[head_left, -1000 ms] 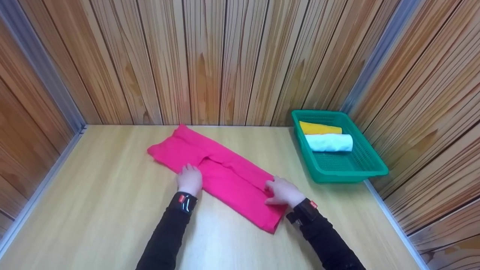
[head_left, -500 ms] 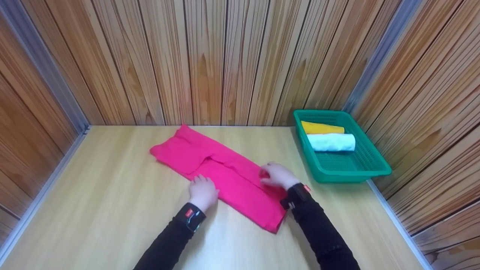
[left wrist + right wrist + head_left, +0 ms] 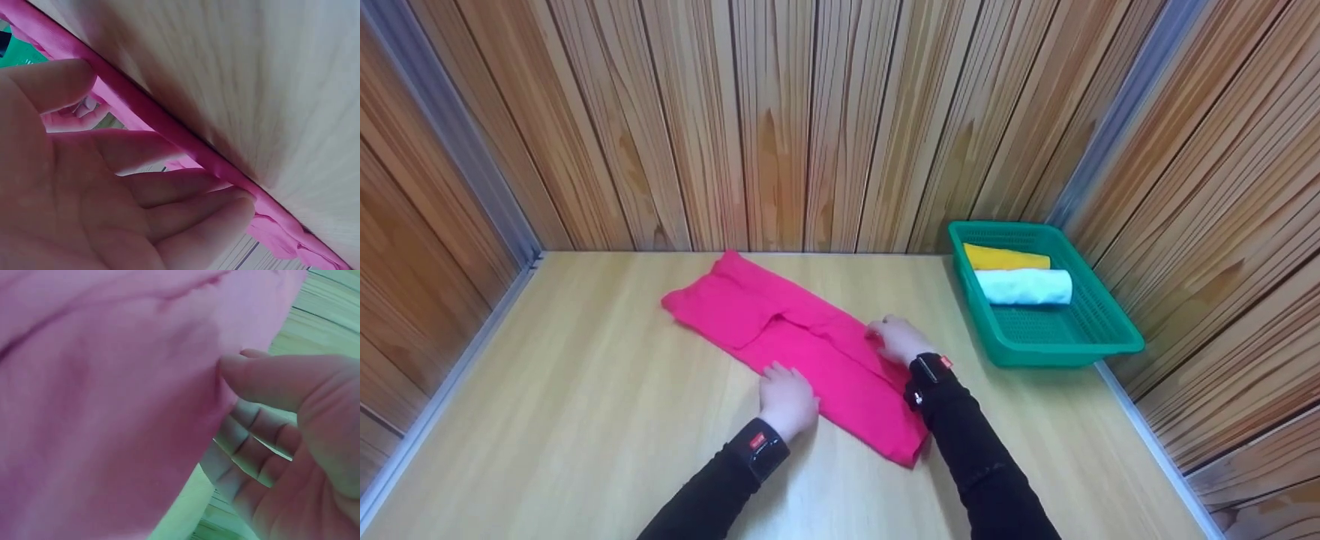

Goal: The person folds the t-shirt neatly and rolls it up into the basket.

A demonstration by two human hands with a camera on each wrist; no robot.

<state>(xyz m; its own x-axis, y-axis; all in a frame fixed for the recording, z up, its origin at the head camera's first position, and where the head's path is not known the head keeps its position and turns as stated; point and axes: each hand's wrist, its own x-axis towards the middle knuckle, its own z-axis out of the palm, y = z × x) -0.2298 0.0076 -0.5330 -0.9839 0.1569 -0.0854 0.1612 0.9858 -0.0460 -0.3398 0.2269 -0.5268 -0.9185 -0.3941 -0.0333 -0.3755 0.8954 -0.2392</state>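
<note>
- Pink fabric is making up the folded cloth [image 3: 810, 352], which is lying as a long strip on the table [image 3: 585, 412], slanting from near the back wall [image 3: 780, 127] down toward the person's right side.
- Judging by the soft creases and the loose inner edge running along its middle, it is probably behaving as something light, limp and not fragile, with layers likely to be slipping apart if only the top one is lifted.
- Both long edges are offering the surest hold, with all layers gathered together; a pinch on the upper layer alone would probably be pulling the fold open.
- At the far long edge, the right hand [image 3: 901, 340] is holding the fabric, its thumb [image 3: 270, 379] pressing on top while the fingers are curling at the edge.
- At the near long edge, the left hand [image 3: 786, 401] is touching the cloth with fingers mostly straight and the thumb standing apart from them; no firm grip is showing.
- Well apart on the right, the green basket [image 3: 1057, 349] with mesh sides is standing near the back corner.
- Inside it, toward the far end, the yellow cloth [image 3: 1005, 258] is lying next to the white cloth [image 3: 1024, 286], which is looking neatly rolled and is sitting nearer the person.
</note>
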